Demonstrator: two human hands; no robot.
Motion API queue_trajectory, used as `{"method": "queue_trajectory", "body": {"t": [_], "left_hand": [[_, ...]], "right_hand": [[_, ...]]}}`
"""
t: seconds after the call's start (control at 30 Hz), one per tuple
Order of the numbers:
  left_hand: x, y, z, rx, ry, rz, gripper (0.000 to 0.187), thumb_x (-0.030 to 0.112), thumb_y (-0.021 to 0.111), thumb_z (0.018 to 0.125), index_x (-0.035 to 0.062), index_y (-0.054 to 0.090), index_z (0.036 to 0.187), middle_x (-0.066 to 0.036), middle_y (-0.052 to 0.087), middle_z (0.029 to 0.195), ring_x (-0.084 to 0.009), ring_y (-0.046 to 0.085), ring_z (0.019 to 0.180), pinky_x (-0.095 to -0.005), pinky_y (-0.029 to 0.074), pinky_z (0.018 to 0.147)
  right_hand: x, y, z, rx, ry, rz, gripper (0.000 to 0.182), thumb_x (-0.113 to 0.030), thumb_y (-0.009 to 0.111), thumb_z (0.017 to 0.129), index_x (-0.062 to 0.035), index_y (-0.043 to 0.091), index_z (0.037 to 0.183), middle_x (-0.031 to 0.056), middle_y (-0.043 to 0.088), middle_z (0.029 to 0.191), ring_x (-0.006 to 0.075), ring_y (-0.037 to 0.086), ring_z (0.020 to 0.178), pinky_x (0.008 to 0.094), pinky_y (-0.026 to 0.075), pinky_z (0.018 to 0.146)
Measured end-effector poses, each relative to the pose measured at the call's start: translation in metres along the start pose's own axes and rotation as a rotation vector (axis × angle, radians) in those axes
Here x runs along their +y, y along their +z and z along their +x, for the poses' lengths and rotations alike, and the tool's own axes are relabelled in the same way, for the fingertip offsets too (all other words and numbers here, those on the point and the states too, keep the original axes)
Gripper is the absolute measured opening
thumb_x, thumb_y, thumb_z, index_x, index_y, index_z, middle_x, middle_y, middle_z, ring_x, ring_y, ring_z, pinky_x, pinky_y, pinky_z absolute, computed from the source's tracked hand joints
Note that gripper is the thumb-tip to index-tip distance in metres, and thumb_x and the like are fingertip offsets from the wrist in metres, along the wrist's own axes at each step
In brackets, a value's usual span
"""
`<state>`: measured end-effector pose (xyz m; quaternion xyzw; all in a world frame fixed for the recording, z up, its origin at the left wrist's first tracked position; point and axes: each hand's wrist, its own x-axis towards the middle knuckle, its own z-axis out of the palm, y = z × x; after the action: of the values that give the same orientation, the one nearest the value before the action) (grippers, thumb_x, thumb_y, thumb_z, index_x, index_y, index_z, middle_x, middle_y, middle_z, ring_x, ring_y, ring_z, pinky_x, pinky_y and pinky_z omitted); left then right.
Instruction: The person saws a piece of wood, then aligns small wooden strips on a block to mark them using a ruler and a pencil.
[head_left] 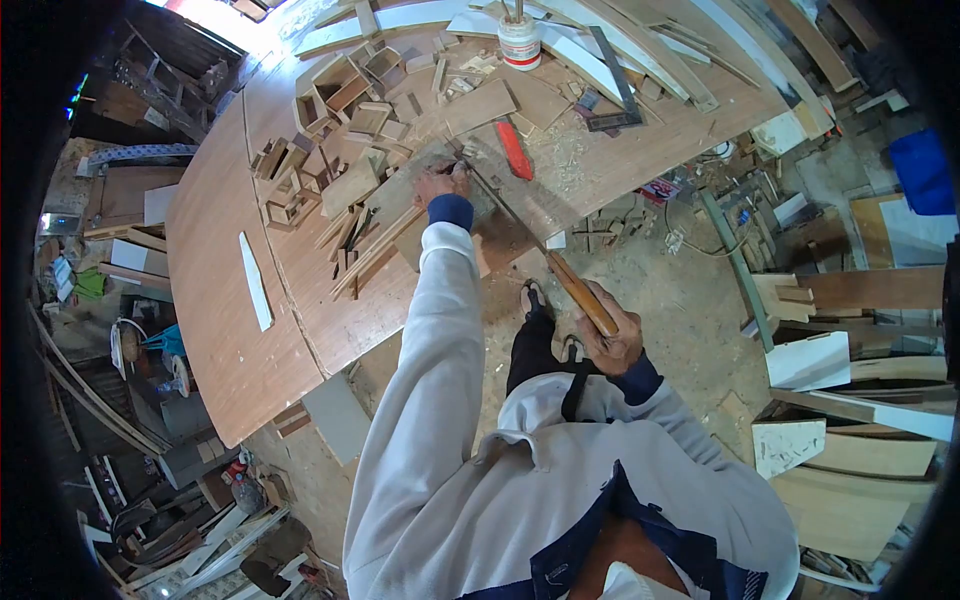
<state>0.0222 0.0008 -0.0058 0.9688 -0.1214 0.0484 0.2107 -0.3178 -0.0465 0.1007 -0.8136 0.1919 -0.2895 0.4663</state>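
Observation:
My right hand [612, 335] is wrapped round the wooden handle of a long, thin-bladed saw [575, 285], in front of the table's edge. The blade runs up and left over the wooden table [215, 330] toward my left hand [441, 184]. My left hand is down on the work area beside the blade's far end, its fingers bent over something small that I cannot make out. A red-handled tool [514, 150] lies just right of that hand. Thin wooden strips [385, 248] lie to its left, near the wrist.
Small wooden boxes [345, 85] and offcuts cover the table's middle. A white tub [519, 43] and a metal square [615, 85] are at the back. A white strip [255, 280] lies left. Stacked boards [870, 290] stand on the right floor.

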Motion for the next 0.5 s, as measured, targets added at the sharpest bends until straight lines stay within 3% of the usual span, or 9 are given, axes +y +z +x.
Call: {"method": "queue_trajectory", "body": {"t": [0.13, 0.23, 0.3, 0.43, 0.5], "left_hand": [[0.0, 0.001, -0.001, 0.0, -0.008, -0.021, 0.028, 0.041, 0.061, 0.074, 0.0229, 0.071, 0.094, -0.012, 0.064, 0.104, -0.0329, 0.058, 0.1, -0.0481, 0.045, 0.082], [-0.001, 0.004, 0.003, -0.036, -0.053, -0.002, 0.028, 0.042, 0.061, 0.073, 0.0228, 0.071, 0.092, -0.011, 0.065, 0.102, -0.0329, 0.059, 0.097, -0.0481, 0.045, 0.081], [-0.001, 0.002, 0.003, 0.007, -0.031, 0.01, 0.029, 0.042, 0.062, 0.072, 0.0229, 0.071, 0.092, -0.011, 0.066, 0.097, -0.0319, 0.061, 0.095, -0.0474, 0.046, 0.079], [0.003, -0.002, -0.003, 0.054, -0.029, 0.031, 0.029, 0.042, 0.062, 0.072, 0.024, 0.071, 0.093, -0.01, 0.067, 0.097, -0.0305, 0.061, 0.094, -0.0454, 0.046, 0.08], [0.0, 0.0, 0.003, -0.053, -0.053, -0.094, 0.03, 0.042, 0.062, 0.072, 0.0241, 0.071, 0.094, -0.011, 0.066, 0.102, -0.0294, 0.06, 0.098, -0.0436, 0.045, 0.082]], "right_hand": [[0.005, 0.004, 0.001, 0.019, -0.002, 0.004, 0.034, -0.012, 0.063, 0.083, 0.0017, 0.054, 0.113, 0.0185, 0.064, 0.098, 0.0325, 0.067, 0.081, 0.0344, 0.053, 0.067], [-0.001, 0.003, 0.005, -0.039, 0.12, 0.04, 0.033, -0.01, 0.063, 0.082, 0.0017, 0.054, 0.112, 0.0177, 0.065, 0.097, 0.032, 0.067, 0.08, 0.0341, 0.053, 0.065], [-0.005, -0.002, 0.003, -0.005, 0.047, 0.022, 0.034, -0.006, 0.063, 0.082, 0.0042, 0.055, 0.113, 0.0189, 0.064, 0.099, 0.0264, 0.067, 0.082, 0.0292, 0.052, 0.07], [0.005, 0.006, 0.009, 0.024, -0.013, 0.048, 0.033, -0.01, 0.062, 0.083, 0.0018, 0.054, 0.113, 0.0184, 0.065, 0.094, 0.0309, 0.067, 0.078, 0.0328, 0.053, 0.063], [0.007, 0.01, 0.017, -0.079, 0.136, 0.049, 0.034, -0.011, 0.062, 0.083, 0.0015, 0.053, 0.113, 0.019, 0.065, 0.093, 0.0304, 0.067, 0.079, 0.0324, 0.053, 0.063]]}}
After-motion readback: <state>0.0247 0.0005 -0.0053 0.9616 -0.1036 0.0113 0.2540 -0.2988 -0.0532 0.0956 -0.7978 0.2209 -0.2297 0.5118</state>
